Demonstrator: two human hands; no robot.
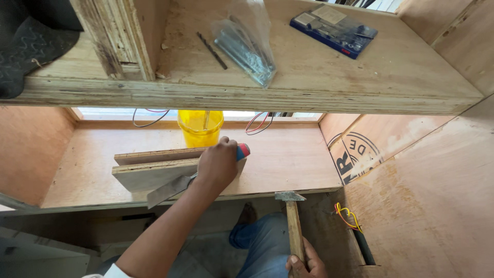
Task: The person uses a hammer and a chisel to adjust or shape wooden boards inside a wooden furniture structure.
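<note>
1. The left hand (218, 164) reaches in over the lower plywood shelf (288, 164), its grip wrapped tight around a chisel (175, 186) with a red and blue handle end showing past the knuckles.
2. The chisel's flat steel blade slants down and to the left, lying across the near edge of two stacked wood boards (154, 170) that rest on the shelf.
3. The right hand (306, 262) sits low at the bottom of the view, its grip folded around the wooden handle of a hammer (292, 216); the metal head points up, just below the shelf's front edge.
4. A yellow plastic cup (199, 128) stands on the shelf just behind the boards, with red and black wires (257, 123) beside it.
5. On the upper shelf (360, 87) lie a drill bit (211, 50), a clear plastic bag of metal parts (247, 46) and a blue case (333, 31).
6. Yellow wires (346, 215) poke out by the right plywood wall.
</note>
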